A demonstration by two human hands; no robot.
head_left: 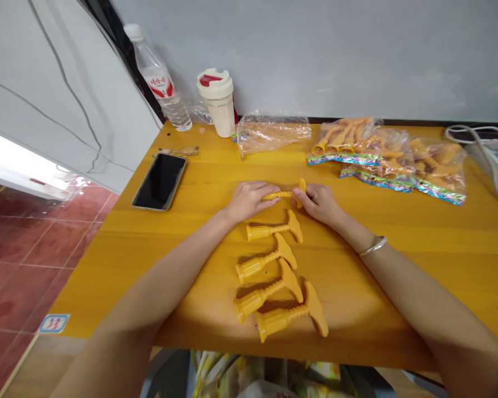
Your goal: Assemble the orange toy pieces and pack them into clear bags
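Note:
An orange plastic T-handled piece with a ridged barrel and a twisted shaft [281, 194] lies between my two hands. My left hand [251, 200] is closed around its barrel end, which the fingers mostly hide. Over at the other end, my right hand [318, 202] pinches the crossbar handle. Several matching T-handled pieces [269, 261] lie in a column on the table [216, 298] below my hands, barrels to the left and handles to the right.
Clear bags of orange parts [357, 143] lie at the back right, near a white cable [477, 138]. An opened clear bag [269, 132], a lidded cup [219, 105] and a water bottle [160, 83] stand along the back. A phone [160, 181] and glasses [178, 151] lie left.

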